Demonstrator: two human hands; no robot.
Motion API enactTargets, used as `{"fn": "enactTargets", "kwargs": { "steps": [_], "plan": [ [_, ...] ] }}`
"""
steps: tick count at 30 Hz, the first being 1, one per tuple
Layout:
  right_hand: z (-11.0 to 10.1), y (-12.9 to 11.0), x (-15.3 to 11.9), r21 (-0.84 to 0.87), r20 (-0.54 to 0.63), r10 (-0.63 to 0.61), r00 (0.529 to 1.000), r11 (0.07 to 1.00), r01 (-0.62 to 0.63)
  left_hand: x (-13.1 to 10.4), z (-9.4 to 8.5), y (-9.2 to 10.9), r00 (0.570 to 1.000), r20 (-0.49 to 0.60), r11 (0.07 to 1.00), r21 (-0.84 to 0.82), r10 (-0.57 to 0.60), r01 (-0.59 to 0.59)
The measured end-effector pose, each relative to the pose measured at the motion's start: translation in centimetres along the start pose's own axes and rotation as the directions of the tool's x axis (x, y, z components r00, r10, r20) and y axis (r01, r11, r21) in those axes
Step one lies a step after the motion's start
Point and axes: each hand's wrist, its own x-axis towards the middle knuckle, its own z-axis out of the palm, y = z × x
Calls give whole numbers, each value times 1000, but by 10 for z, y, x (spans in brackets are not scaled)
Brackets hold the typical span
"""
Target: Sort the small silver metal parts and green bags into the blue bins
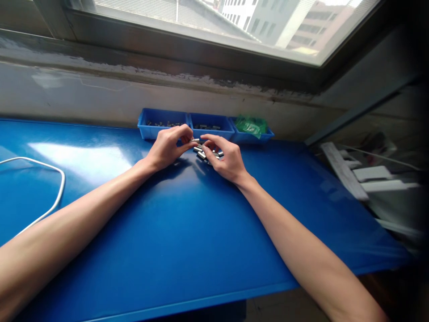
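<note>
Between thumb and fingers, my left hand [171,145] pinches a small silvery piece [195,140] just in front of the middle blue bin. My right hand [227,157] is beside it, its thumb and index finger apart around the near side of the same spot; whether it touches anything is too small to tell. Under and between the hands lies a little pile of black and silver pieces [202,154] on the blue table [187,250]. My right hand hides part of the pile.
Three joined blue bins stand against the wall: the left bin [145,129] and middle bin [228,130] hold small parts, the right one a green plastic bag [250,125]. A white cable [62,183] curves across the left side. White objects [373,173] stand beyond the right edge.
</note>
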Motion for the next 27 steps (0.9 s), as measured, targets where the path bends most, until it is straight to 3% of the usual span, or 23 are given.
{"fn": "enactTargets", "kwargs": {
  "steps": [4,11,15,18,21,24,27],
  "plan": [
    [2,-4,1,215,4,141,990,967,-139,0,-1,7,998,-41,995,-94,-40,36],
    [7,-2,5,436,1,258,966,869,-233,-1,2,8,999,28,992,-116,46,-42],
    [7,7,15,447,-104,342,934,855,-263,4,-4,6,997,63,994,-108,38,-31],
    [4,20,30,488,-221,415,883,831,-268,9,-15,2,986,163,999,6,45,-47],
    [3,27,41,526,-238,450,861,805,-275,13,-25,-1,943,328,994,69,59,-87],
    [4,21,40,517,-238,459,856,806,-288,17,-35,0,859,512,999,12,22,-33],
    [5,7,28,458,-275,426,862,846,-272,21,-43,3,775,629,998,41,-62,46]
  ]
}}
